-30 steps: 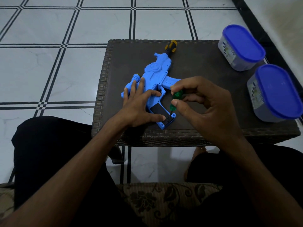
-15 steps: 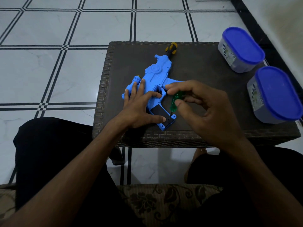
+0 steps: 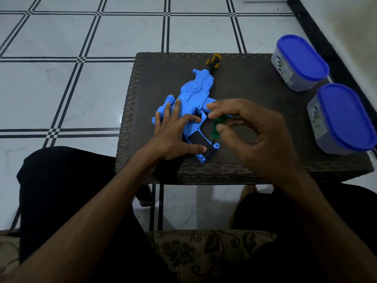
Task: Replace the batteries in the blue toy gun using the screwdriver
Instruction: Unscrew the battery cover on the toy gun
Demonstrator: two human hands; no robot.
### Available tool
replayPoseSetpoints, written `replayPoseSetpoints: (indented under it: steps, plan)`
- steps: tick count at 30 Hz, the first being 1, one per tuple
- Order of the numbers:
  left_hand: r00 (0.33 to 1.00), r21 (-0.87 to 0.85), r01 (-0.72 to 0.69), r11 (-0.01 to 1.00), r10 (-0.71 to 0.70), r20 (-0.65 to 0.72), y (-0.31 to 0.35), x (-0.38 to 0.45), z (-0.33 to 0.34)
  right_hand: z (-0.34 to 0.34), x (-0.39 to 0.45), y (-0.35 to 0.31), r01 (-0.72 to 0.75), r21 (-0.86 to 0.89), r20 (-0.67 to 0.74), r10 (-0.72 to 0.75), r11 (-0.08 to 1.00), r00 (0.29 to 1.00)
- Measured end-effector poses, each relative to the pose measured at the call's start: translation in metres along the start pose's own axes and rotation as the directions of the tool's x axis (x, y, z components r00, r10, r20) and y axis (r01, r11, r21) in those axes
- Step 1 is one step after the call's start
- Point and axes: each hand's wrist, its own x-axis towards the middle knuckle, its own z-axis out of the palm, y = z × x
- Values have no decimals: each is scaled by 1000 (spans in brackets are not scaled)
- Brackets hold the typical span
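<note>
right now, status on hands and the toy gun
Left hand flat on blue toy gun. Right hand holds green screwdriver, tip at black battery cover. Nothing in the way.

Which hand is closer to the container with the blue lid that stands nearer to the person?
The right hand. It holds the green screwdriver just left of that container, with bare table between them. The left hand lies on the blue toy gun, farther left.

Blue toy gun (image 3: 195, 92), green screwdriver (image 3: 217, 127), blue-lidded tubs (image 3: 302, 58)
</note>
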Motion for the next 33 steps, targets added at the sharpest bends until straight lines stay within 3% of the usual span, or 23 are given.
replayPoseSetpoints:
  steps: [6,11,20,25,33]
  plan:
    - [1000,10,-2,1000,2,7,1,-1,0,1,2,3,14,-4,9,-14,1000,1000]
    - [1000,-11,1,1000,-1,2,1,-1,0,2,0,1,-76,45,-13,77,996,997]
    - [1000,-1,1,1000,-1,2,1,-1,-1,1,-1,0,-14,34,18,14,999,1000]
    - [1000,-8,3,1000,-3,4,1,-1,-1,0,-2,2,-117,93,-37,121,989,992]
    - [1000,-12,2,1000,-1,3,2,-1,-1,-2,-2,1,-82,37,-26,83,996,996]
